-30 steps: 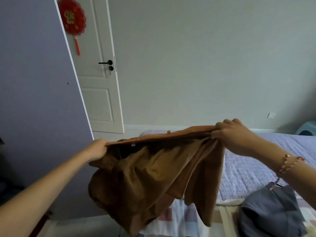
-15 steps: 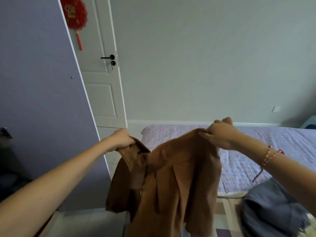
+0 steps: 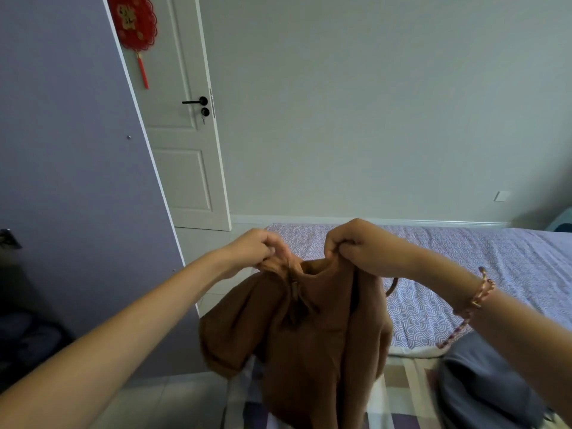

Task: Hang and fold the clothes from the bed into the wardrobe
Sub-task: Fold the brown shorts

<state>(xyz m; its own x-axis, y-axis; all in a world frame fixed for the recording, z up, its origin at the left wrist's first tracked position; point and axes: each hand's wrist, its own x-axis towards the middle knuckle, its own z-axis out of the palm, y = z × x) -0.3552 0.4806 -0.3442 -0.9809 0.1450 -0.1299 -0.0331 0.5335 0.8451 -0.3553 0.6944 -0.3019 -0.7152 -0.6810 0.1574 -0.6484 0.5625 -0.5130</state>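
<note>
A brown garment point(image 3: 309, 342) hangs in the air in front of me, above the near corner of the bed point(image 3: 464, 261). My left hand point(image 3: 257, 250) pinches its top edge on the left. My right hand point(image 3: 356, 246) grips the top edge on the right. The two hands are close together, and the cloth hangs folded below them. A grey-blue garment point(image 3: 483, 385) lies on the bed at the lower right. The lilac wardrobe door point(image 3: 77, 181) stands open on my left.
A white room door point(image 3: 182, 168) with a black handle and a red ornament point(image 3: 134, 21) is behind the wardrobe door. The bed has a lilac patterned sheet and a checked cover point(image 3: 405, 394) near me. Tiled floor point(image 3: 161, 400) lies between wardrobe and bed.
My hands have come together, from wide apart to nearly touching. The brown garment, held stretched out before, now hangs doubled over below them.
</note>
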